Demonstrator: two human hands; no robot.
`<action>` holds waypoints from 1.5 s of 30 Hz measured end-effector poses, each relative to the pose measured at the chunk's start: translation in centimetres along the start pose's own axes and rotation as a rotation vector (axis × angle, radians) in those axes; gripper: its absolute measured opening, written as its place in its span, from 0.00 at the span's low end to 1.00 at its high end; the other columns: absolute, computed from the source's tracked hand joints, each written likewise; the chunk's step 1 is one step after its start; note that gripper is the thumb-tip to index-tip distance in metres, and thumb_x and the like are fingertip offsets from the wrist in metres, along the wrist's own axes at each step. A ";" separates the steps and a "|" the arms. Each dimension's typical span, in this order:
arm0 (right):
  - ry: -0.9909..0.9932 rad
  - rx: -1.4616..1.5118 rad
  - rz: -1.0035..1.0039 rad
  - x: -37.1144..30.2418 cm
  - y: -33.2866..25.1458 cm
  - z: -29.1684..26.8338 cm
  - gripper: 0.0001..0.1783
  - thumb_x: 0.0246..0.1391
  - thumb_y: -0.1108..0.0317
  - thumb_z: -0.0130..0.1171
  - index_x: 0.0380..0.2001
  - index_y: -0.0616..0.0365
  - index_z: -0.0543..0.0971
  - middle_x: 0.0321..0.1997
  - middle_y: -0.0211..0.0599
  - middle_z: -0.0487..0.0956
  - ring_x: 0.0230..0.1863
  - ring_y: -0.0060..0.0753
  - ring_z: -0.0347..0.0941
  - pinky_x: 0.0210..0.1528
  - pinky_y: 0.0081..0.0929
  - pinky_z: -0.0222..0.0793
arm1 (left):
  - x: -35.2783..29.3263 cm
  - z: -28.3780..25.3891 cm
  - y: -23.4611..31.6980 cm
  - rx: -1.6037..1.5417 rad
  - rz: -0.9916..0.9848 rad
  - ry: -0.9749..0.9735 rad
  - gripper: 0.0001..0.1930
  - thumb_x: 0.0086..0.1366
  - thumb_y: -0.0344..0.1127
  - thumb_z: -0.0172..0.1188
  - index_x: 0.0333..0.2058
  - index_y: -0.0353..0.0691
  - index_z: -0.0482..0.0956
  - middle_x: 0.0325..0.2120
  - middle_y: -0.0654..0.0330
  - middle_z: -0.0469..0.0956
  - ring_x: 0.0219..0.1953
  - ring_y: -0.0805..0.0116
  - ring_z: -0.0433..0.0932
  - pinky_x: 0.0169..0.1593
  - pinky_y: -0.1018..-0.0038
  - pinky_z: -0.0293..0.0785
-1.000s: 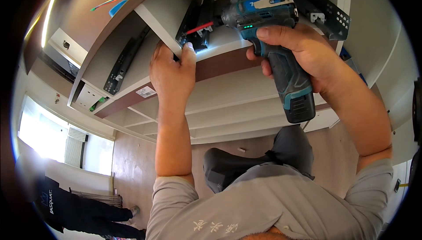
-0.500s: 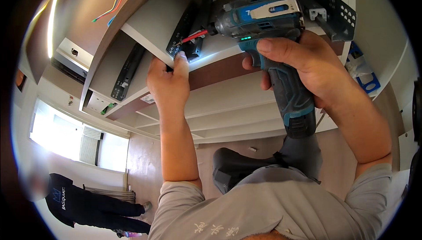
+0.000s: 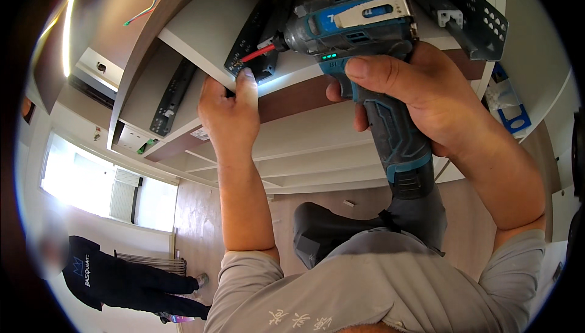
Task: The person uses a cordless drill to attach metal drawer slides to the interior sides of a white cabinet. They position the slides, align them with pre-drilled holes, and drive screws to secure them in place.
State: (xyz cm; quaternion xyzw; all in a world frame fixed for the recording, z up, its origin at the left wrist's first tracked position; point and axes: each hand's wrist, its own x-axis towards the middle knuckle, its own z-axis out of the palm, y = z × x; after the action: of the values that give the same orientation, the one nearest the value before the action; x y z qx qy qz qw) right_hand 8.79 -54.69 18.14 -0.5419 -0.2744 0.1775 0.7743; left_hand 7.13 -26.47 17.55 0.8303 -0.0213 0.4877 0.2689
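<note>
My right hand (image 3: 426,92) is wrapped around the grip of a blue and black cordless impact driver (image 3: 359,25). Its red screwdriver bit (image 3: 259,53) points left, with the tip at the front end of a black drawer slide (image 3: 250,37). A small screw seems to sit at the tip, too fine to make out surely. The slide lies along a white cabinet panel (image 3: 204,31). My left hand (image 3: 228,113) pinches the slide's front end at the panel's edge, thumb on top; the other fingers curl out of sight behind.
Another drawer slide (image 3: 173,98) is in the compartment at left, and a perforated black one (image 3: 469,19) hangs at upper right. Blue plastic pieces (image 3: 515,116) lie at the right. Loose wires (image 3: 149,7) hang at upper left. A person in dark clothes (image 3: 134,278) stands at lower left.
The driver has shifted left, bringing its bit tip closer against the slide's front end. My left hand keeps its hold there. The whole view has shifted slightly.
</note>
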 end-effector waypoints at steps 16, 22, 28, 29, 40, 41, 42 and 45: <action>-0.011 0.025 -0.002 0.0 0.3 0.2 0.25 0.63 0.52 0.66 0.55 0.60 0.80 0.41 0.40 0.86 0.30 0.25 0.81 0.31 0.23 0.77 | 0.1 -0.2 -0.2 0.070 0.035 -0.003 0.10 0.63 0.33 0.65 0.40 0.32 0.83 0.36 0.49 0.83 0.38 0.53 0.82 0.45 0.62 0.75; -0.010 0.087 0.005 -0.2 0.5 0.3 0.26 0.63 0.51 0.66 0.54 0.60 0.80 0.41 0.39 0.85 0.31 0.26 0.81 0.32 0.24 0.77 | 0.0 0.0 -0.4 0.045 0.022 0.002 0.10 0.63 0.34 0.65 0.38 0.34 0.83 0.33 0.50 0.82 0.37 0.50 0.81 0.43 0.60 0.74; 0.007 0.102 -0.006 -0.2 1.1 0.4 0.22 0.64 0.54 0.66 0.52 0.60 0.81 0.39 0.38 0.85 0.31 0.28 0.80 0.34 0.27 0.76 | 0.0 -0.1 -0.1 0.109 0.067 -0.006 0.10 0.62 0.35 0.65 0.38 0.35 0.82 0.33 0.51 0.81 0.37 0.48 0.80 0.43 0.59 0.74; 0.009 0.106 -0.002 -0.2 1.0 0.5 0.22 0.64 0.54 0.66 0.52 0.60 0.81 0.39 0.38 0.85 0.31 0.28 0.80 0.34 0.27 0.76 | 0.1 -0.1 -0.1 0.103 0.065 -0.005 0.10 0.62 0.35 0.65 0.38 0.35 0.82 0.33 0.51 0.81 0.37 0.48 0.80 0.43 0.58 0.74; 0.004 0.116 0.021 -0.3 0.7 0.3 0.23 0.64 0.53 0.66 0.52 0.60 0.81 0.40 0.38 0.85 0.31 0.27 0.81 0.32 0.27 0.76 | 0.0 -0.1 0.1 0.086 0.035 -0.003 0.09 0.61 0.32 0.65 0.39 0.34 0.82 0.35 0.50 0.82 0.38 0.46 0.80 0.45 0.58 0.74; 0.002 0.120 0.020 -0.3 0.7 0.3 0.23 0.64 0.53 0.66 0.52 0.60 0.81 0.40 0.38 0.85 0.31 0.27 0.81 0.32 0.27 0.76 | -0.1 -0.1 -0.1 0.077 0.035 -0.004 0.09 0.61 0.32 0.65 0.39 0.34 0.82 0.35 0.50 0.82 0.39 0.46 0.80 0.45 0.58 0.74; 0.000 0.123 0.019 -0.3 0.7 0.3 0.23 0.64 0.53 0.66 0.52 0.60 0.81 0.40 0.38 0.85 0.31 0.27 0.81 0.32 0.26 0.76 | -0.1 -0.1 -0.1 0.082 0.037 -0.004 0.09 0.62 0.33 0.65 0.39 0.34 0.82 0.35 0.50 0.82 0.38 0.46 0.80 0.45 0.58 0.74; -0.001 0.122 0.032 -0.4 0.6 0.4 0.23 0.64 0.53 0.66 0.53 0.60 0.81 0.40 0.38 0.85 0.31 0.27 0.81 0.32 0.26 0.76 | -0.1 -0.3 0.0 0.102 0.047 -0.004 0.09 0.62 0.33 0.64 0.39 0.34 0.82 0.35 0.50 0.82 0.38 0.46 0.80 0.45 0.58 0.74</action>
State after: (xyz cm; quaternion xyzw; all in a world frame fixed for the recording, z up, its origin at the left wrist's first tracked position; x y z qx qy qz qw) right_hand 8.29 -54.44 17.57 -0.4977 -0.2549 0.2066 0.8029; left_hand 6.88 -26.39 17.58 0.8431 -0.0164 0.4928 0.2144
